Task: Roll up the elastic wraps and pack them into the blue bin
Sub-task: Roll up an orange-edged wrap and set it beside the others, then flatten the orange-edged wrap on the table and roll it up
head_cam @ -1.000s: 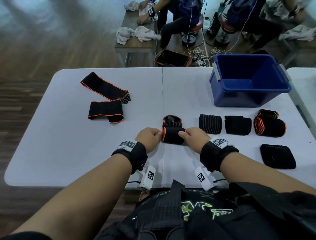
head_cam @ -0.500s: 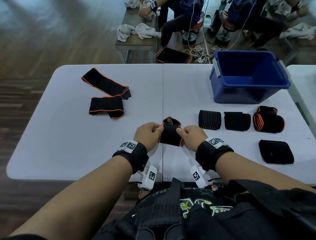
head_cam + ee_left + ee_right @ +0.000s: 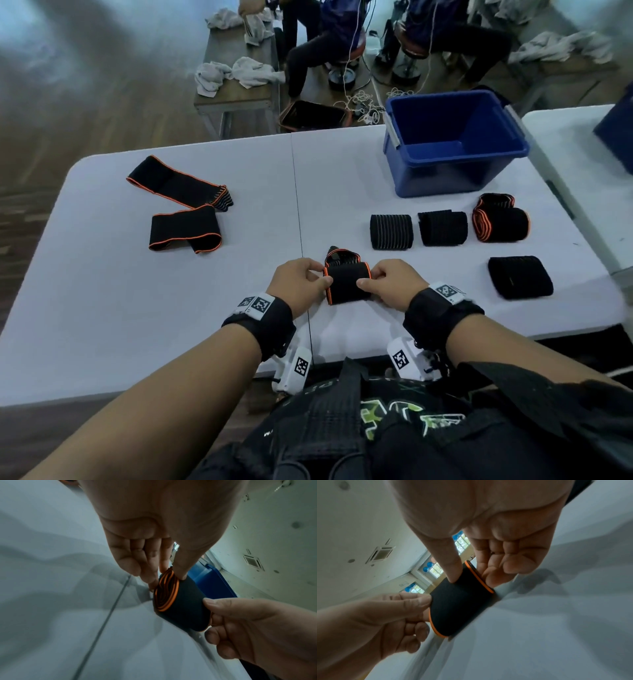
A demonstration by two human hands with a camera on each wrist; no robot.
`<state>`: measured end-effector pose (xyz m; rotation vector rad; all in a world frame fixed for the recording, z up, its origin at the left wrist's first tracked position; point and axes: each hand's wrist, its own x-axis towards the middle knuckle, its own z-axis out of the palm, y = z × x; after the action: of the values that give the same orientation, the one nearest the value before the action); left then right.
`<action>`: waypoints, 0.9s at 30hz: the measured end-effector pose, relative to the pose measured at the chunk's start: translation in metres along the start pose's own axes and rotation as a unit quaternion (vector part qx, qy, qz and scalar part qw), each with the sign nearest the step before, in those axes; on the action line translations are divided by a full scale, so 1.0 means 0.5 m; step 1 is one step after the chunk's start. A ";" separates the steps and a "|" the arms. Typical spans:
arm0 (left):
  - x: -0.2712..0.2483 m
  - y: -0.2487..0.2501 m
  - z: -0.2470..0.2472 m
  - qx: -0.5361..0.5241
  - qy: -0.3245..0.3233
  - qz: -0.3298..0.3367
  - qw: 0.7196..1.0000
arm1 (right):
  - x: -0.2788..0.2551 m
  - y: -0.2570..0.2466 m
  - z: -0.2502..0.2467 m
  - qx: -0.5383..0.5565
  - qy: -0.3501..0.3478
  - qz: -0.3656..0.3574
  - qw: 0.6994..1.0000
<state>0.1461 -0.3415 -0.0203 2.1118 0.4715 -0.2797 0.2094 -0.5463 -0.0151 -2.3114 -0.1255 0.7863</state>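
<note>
A black wrap with orange edges is rolled tight near the table's front middle, its short tail reaching away from me. My left hand pinches its left end between thumb and fingers. At the other end my right hand pinches it with the thumb on top. The blue bin stands at the far right with nothing visible inside. Several rolled wraps lie in front of it. Two unrolled wraps lie at the far left.
The white folding table has a seam down its middle. A second white table stands to the right. Beyond the far edge, seated people, a wooden bench with towels and floor cables are in view.
Both hands turned the roll forward, so the loose tail beyond it has shortened. The roll is a little thicker, and the thumbs now sit on top of it.
</note>
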 end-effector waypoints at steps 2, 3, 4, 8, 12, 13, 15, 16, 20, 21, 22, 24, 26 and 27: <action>0.003 0.013 0.026 0.026 -0.031 0.012 0.999 | -0.017 0.027 -0.024 0.034 0.009 0.023 0.999; 0.006 0.023 0.039 0.049 -0.046 0.025 0.997 | -0.027 0.040 -0.035 0.051 0.011 0.035 0.998; 0.009 0.034 0.051 0.074 -0.062 0.040 0.995 | -0.038 0.054 -0.046 0.068 0.014 0.048 0.996; 0.018 0.084 0.101 0.135 -0.115 0.092 0.980 | -0.084 0.115 -0.084 0.141 0.032 0.109 0.983; 0.025 0.135 0.162 0.174 -0.151 0.138 0.963 | -0.131 0.170 -0.106 0.226 0.103 0.160 0.955; 0.028 0.148 0.177 0.185 -0.152 0.149 0.960 | -0.141 0.181 -0.110 0.243 0.140 0.166 0.945; 0.035 0.174 0.209 0.193 -0.155 0.165 0.955 | -0.154 0.202 -0.116 0.261 0.217 0.173 0.924; 0.040 0.184 0.225 0.190 -0.160 0.168 0.954 | -0.159 0.210 -0.119 0.264 0.248 0.175 0.916; 0.053 0.214 0.272 0.141 -0.181 0.156 0.961 | -0.174 0.237 -0.131 0.275 0.316 0.170 0.892; 0.055 0.218 0.279 0.133 -0.186 0.154 0.961 | -0.175 0.244 -0.133 0.280 0.320 0.166 0.890; 0.056 0.222 0.283 0.125 -0.190 0.152 0.962 | -0.176 0.247 -0.135 0.281 0.321 0.163 0.890; 0.058 0.226 0.287 0.112 -0.193 0.153 0.963 | -0.181 0.240 -0.142 0.270 0.322 0.159 0.893; 0.058 0.227 0.283 0.098 -0.188 0.154 0.965 | -0.186 0.231 -0.150 0.257 0.330 0.163 0.893; 0.058 0.225 0.278 0.090 -0.185 0.154 0.966 | -0.188 0.225 -0.154 0.253 0.337 0.162 0.892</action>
<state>0.2186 -0.5074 -0.0232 2.2040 -0.1071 -0.5374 0.1636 -0.7043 0.0057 -1.9771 0.7082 0.0908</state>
